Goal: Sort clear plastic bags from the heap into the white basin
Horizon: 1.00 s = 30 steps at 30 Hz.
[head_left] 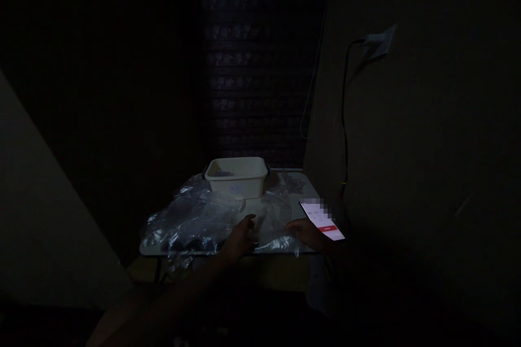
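Observation:
My left hand [241, 237] is over the front of a small white table, its fingers curved and apart with nothing visible between them. Close to it, along the table's front edge, several dark round things [195, 245] lie among crumpled clear plastic. My right hand [306, 231] points leftward, and its fingertips look closed on a clear plastic bag [280, 241] in front of it. Dim light hides the exact grip. A phone [323, 221] with a lit screen is beside my right hand, partly behind the wrist.
A white plastic tub [238, 188] with dark handles stands at the back of the table [148, 249]. Clear plastic sheeting [183, 217] spreads over the left side. A black cord [344, 119] runs down the right wall from an outlet [380, 43]. Dark blinds [252, 65] hang behind.

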Available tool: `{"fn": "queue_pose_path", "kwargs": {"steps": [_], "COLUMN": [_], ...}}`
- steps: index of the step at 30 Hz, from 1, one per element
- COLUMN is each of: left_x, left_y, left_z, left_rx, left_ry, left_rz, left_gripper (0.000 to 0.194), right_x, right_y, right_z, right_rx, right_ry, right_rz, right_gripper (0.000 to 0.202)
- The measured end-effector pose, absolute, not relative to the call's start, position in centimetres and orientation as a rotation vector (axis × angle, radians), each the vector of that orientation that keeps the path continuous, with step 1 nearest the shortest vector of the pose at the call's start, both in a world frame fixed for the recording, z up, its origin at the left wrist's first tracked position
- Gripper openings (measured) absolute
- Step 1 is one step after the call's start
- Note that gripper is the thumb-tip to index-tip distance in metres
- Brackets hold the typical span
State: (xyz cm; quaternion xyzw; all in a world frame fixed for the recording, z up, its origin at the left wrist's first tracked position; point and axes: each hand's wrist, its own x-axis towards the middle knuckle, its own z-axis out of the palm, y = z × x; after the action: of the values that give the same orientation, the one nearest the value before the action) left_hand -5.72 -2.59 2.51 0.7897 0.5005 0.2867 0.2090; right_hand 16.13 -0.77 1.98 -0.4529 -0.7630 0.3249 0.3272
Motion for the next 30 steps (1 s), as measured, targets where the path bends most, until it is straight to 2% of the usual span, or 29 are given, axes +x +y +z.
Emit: {"fn": "queue_pose_path", "kwargs": {"steps": [10,17,30], "left_x": [-5.7,-5.7,-5.4], "left_y": [-2.0,-2.3,-2.5], "left_z": [1.9,2.7,3.3], "left_rx": [2.095,2.06,1.735], "left_ry": [1.334,1.597,1.59], "left_rz": [0.854,0.905,0.813], "left_gripper": [0.04,0.018,0.016], "right_x": [16.0,16.0,16.2], "right_y": [-0.9,-0.3,0.1], "right_z": [2.3,1.8,1.5], "right_rx": [-1.177,-1.108,-1.133], "right_ry": [-2.022,-1.953,-1.857], "right_rz": [0.891,0.987,1.059], "right_gripper": [0.021,0.022,0.025]}}
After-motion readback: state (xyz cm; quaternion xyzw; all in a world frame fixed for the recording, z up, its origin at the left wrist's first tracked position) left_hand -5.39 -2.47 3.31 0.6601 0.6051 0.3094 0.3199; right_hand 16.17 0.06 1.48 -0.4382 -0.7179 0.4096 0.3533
